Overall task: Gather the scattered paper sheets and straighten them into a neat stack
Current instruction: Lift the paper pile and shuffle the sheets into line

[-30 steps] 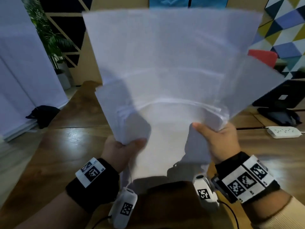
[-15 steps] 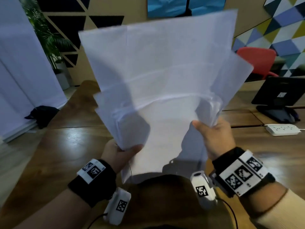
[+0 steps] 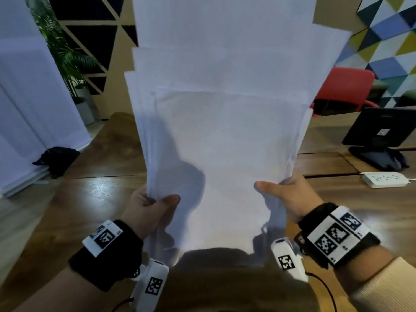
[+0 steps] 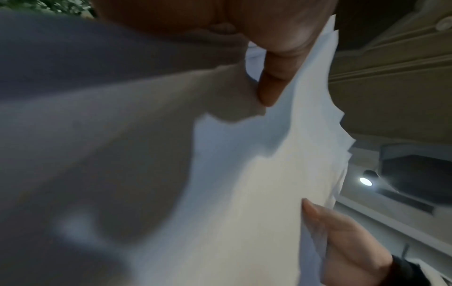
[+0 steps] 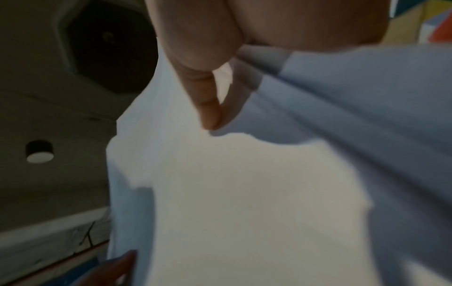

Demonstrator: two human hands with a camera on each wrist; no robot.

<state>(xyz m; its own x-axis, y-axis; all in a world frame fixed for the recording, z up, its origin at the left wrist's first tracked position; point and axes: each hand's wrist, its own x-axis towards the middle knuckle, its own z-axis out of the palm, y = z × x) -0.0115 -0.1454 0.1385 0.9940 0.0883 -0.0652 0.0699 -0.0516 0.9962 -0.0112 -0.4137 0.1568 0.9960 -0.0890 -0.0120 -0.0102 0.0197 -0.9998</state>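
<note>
White paper sheets [image 3: 225, 131] now less fanned, edges closer together.

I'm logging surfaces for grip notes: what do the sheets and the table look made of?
Sheets: plain white paper, matte; thin enough that light and shadows show through, and the edges flex where the left hand and right hand pinch them.
Table: looks like dark wood or wood veneer, glossy; grain lines and bright reflections show. Solid or laminate cannot be told.
</note>
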